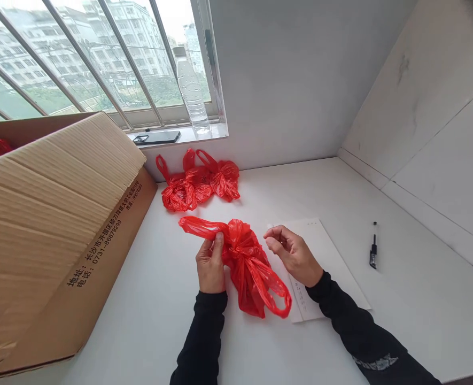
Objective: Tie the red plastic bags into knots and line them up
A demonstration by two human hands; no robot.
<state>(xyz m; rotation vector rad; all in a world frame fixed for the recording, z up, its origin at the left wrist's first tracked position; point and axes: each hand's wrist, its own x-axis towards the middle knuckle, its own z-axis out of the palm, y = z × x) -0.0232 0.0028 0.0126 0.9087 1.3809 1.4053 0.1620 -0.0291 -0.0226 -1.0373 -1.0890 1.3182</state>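
Note:
A knotted red plastic bag (246, 267) is gripped by my left hand (212, 264), thumb pressed on the base of one handle loop. That loop sticks out to the left, and the other hangs toward the lower right. What the bag contains cannot be made out. Just right of the bag, apart from it, my right hand (294, 256) hovers over a paper pad (324, 246) with its fingers half curled, thumb and forefinger slightly parted, and nothing visible between them. Behind both hands, more tied red bags (198, 184) rest on the white table near the wall.
A big cardboard box (111, 267) with raised flaps fills the left side; something red shows inside. On the windowsill are a phone (158, 137) and a water bottle (192, 96). A black pen (373, 251) and its small cap (374, 223) lie at right.

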